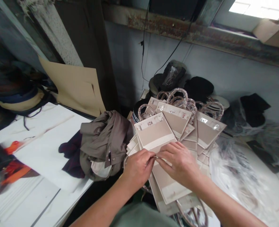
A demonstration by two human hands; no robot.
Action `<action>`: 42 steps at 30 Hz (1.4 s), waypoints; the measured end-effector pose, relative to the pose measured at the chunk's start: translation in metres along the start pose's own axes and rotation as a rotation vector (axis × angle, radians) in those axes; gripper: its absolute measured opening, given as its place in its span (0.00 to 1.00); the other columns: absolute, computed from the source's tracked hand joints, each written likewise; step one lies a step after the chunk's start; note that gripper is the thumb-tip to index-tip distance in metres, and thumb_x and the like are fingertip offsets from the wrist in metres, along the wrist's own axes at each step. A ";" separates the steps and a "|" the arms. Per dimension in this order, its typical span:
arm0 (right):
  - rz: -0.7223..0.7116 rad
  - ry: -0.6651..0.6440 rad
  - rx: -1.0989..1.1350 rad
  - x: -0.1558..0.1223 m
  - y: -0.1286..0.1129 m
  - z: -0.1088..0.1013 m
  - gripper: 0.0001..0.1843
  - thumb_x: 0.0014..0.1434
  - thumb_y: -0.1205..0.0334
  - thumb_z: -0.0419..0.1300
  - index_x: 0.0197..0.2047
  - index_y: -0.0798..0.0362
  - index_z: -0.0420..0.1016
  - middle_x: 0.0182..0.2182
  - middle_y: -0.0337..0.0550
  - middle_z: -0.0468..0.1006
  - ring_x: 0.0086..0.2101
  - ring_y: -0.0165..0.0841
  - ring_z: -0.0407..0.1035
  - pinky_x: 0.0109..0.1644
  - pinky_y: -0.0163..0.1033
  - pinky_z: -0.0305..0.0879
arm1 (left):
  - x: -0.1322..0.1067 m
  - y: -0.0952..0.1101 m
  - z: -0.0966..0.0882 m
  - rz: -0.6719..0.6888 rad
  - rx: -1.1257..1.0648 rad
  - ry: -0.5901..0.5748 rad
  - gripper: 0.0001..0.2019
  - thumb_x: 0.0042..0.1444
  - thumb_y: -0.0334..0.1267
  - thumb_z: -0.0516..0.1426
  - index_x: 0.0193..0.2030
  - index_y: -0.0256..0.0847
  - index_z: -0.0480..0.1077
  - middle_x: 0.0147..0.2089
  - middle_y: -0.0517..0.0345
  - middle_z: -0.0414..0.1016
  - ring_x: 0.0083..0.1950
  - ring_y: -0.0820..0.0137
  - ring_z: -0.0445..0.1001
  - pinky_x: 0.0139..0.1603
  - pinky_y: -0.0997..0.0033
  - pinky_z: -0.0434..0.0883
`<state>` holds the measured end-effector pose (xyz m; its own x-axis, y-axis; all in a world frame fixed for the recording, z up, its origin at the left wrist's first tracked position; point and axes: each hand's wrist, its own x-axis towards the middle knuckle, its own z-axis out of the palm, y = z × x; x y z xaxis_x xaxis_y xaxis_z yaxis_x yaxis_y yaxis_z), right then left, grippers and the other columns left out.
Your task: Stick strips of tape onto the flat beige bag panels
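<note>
My left hand (139, 165) and my right hand (178, 160) meet over a pile of flat beige bag pieces. Thumbs and fingers of both are pinched together at a thin edge of the beige bag piece (155, 130), whose gripped part is mostly hidden by the fingers. Small metal fittings and a plastic-wrapped loop handle (146, 110) sit at its far end. Under my right hand lies another beige panel (169, 186) with a paler strip along its near edge. More bag pieces (209, 130) overlap at the right, and a wrapped handle (192, 214) curves out nearest my body.
Left of the pile sits a crumpled grey-brown garment (106, 138), beside a white table (44, 151). Clear plastic bags (236, 176) lie on the right. Black bundles (198, 86) stand along the wall, and a brown cardboard sheet (75, 86) leans at the back left.
</note>
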<state>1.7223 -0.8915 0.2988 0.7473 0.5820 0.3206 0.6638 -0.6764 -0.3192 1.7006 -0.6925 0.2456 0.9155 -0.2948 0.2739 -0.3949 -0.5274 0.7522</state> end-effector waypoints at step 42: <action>0.255 0.112 -0.032 0.119 0.133 0.086 0.10 0.66 0.59 0.57 0.42 0.52 0.78 0.41 0.48 0.78 0.40 0.39 0.71 0.49 0.42 0.67 | -0.002 -0.061 0.070 -0.293 -0.219 -0.127 0.17 0.60 0.28 0.58 0.53 0.41 0.81 0.50 0.50 0.84 0.53 0.59 0.79 0.58 0.60 0.72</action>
<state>1.9022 -0.8740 0.2180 0.8807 0.3393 0.3305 0.4524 -0.8092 -0.3748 1.7172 -0.7154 0.1576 0.9648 -0.2603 -0.0376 -0.0795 -0.4251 0.9016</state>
